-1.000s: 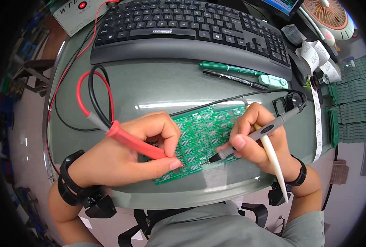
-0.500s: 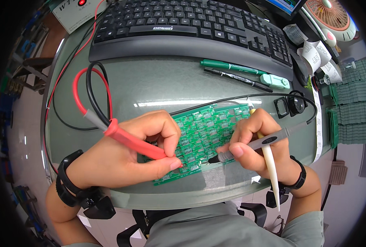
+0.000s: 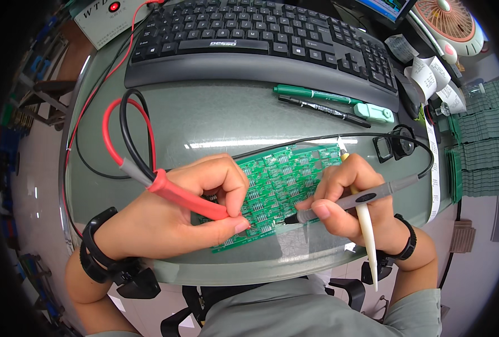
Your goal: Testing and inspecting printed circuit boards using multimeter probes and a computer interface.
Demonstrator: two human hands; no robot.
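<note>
Near the surface's front edge (image 3: 221,273), a red lead (image 3: 189,198) is gripped by left fingers (image 3: 236,188), a grey probe (image 3: 367,196) by right fingers (image 3: 339,219), seemingly angled to reach the circuit board (image 3: 283,177).

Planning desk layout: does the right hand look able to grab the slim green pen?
Probably not: the right hand grips a grey cylindrical probe and cream tapered stick; a black cable lies between.

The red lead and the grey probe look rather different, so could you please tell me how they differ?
The red lead is in the left hand, angled toward the right; the grey probe is in the right hand, angled toward the left. Red and black cables loop behind the red lead; one black cable trails from the grey probe. Both slant toward the circuit board.
</note>
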